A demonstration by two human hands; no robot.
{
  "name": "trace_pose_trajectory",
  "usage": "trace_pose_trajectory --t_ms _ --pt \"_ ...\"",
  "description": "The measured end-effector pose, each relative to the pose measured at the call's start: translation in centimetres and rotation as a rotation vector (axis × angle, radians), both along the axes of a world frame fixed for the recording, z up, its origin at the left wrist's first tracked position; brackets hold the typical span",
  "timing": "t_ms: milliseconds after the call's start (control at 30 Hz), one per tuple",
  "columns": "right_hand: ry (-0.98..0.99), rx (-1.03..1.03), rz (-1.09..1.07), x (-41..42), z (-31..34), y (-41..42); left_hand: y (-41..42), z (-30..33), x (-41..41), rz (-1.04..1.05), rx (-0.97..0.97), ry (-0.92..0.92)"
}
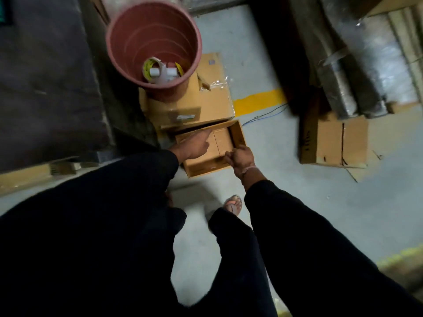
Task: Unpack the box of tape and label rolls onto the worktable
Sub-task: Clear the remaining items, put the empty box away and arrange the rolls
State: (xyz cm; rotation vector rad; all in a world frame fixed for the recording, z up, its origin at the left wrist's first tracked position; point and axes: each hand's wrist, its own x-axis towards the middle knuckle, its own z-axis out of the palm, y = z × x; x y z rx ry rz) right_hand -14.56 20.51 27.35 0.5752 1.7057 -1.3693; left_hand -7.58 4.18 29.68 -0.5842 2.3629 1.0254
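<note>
1. Directly ahead and below the person, the open box (212, 149) sits on the floor (286, 202) — a shallow cardboard tray, long axis running from lower left to upper right, butted against a taller sealed carton (206, 106).
2. Both hands are at the box, one on each side; neither is clearly nearer.
3. Left hand (194, 145): reaches in over the left part, fingers extended and fairly straight, pointing toward the far wall. Nothing seen in its grasp.
4. Right hand (240, 156): fingers curled at the near-right rim — appears to grip the edge, though motion blur limits certainty.
5. Box interior visible past the hands shows bare cardboard; no rolls can be made out there.
6. Pink bucket (153, 44) stands on the sealed carton, holding tape rolls (153, 69).
7. Dark counter (45, 76) lies to the left of the box, well above floor level — judged the destination.
</note>
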Motion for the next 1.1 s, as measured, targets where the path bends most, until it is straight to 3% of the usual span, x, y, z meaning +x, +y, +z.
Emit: trace_pose_trajectory --t_ms 200,433,833,1100 --pt "0.099 0.029 0.058 2.3 14.6 -3.2 -2.5 13.6 5.3 0.028 0.131 0.088" --pt "0.133 -0.233 -0.125 7.0 25.2 -8.2 -6.1 23.2 12.8 0.16 0.276 0.245" --pt "0.073 -0.43 0.126 7.5 29.1 -19.2 -14.1 27.5 21.5 0.685 0.166 0.384" --pt "0.064 -0.393 0.323 8.9 29.1 -27.3 -19.8 27.7 24.6 0.777 0.088 0.345"
